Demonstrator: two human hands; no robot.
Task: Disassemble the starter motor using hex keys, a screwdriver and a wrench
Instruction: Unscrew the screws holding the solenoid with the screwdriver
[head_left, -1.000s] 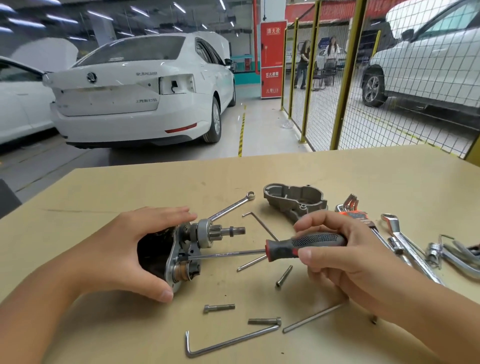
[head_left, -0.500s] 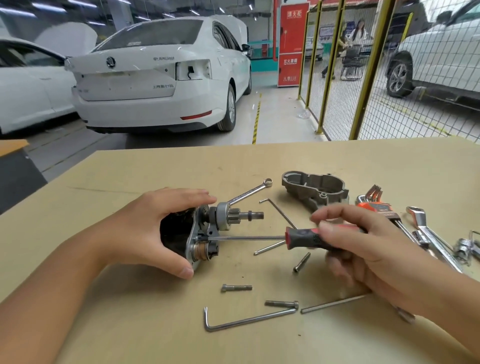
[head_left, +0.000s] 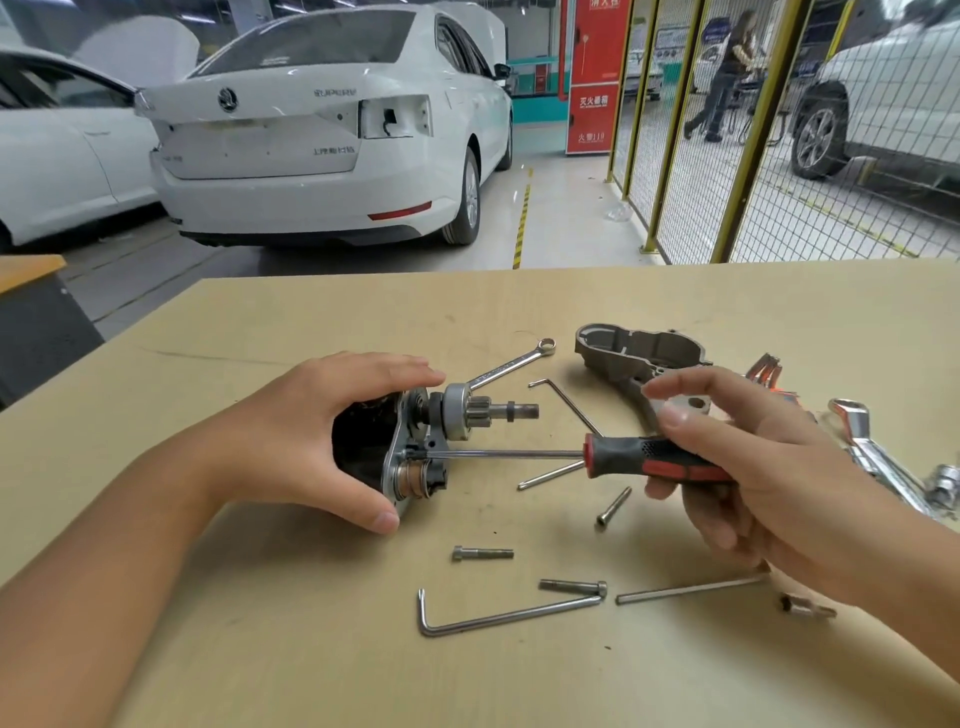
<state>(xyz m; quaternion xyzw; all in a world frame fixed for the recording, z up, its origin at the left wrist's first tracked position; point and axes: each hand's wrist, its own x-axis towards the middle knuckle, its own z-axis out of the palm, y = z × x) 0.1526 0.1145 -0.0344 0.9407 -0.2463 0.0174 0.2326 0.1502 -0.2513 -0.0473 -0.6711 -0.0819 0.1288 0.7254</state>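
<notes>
- The motor (head_left: 415, 447) is lying on its side on the surface (head_left: 260, 649), near the middle, with its gear shaft pointing to the right.
- The left hand (head_left: 332, 441) is curling over the dark body of the motor, fingers on top and thumb below. It looks like it is gripping so the motor is not rolling or sliding.
- The right hand (head_left: 727, 467) is holding the screwdriver (head_left: 649, 462) by its red and black handle. The lower fingers are wrapping under the handle, while the pointer finger is lifting off it, maybe to get a new grip for turning.
- The long thin shaft is lying flat and its tip is sitting at a screw on the silver plate, just under the gear. Keeping it straight is probably helping the tip stay in the screw.
- A grey cover (head_left: 639, 353) is already off and is sitting at the back, out of the way.
- Loose bolts (head_left: 483, 554) are lying in front of the motor, so some screws seem to be out.
- A hex key (head_left: 509, 616) is waiting near the front, and a wrench (head_left: 511, 364) is lying behind the motor, both easy to reach.
- More shiny tools (head_left: 883, 457) are sitting on the right side.
</notes>
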